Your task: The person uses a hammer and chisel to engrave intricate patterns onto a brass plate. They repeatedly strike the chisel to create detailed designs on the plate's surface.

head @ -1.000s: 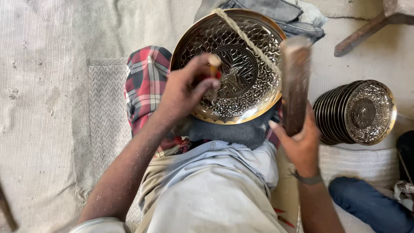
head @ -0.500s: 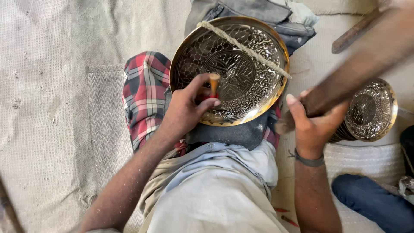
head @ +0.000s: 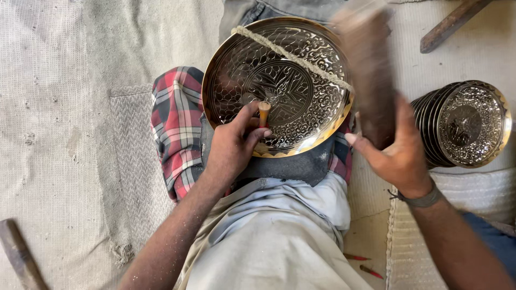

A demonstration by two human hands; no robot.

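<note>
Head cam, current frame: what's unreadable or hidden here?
- Wooden block in the right hand: motion-blurred, its top runs off the upper edge.
- Punch tip: hidden by the left hand, so contact with the engraved plate cannot be told.
- Stacked plates: only the front face shows; count unclear.
- Tool at lower left: cut by the edge.
- Plate's lower rim: partly covered by the left hand.

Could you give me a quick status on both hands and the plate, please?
Left hand grips punch on engraved plate. Right hand holds blurred wooden mallet above the plate. Nothing in the way.
</note>
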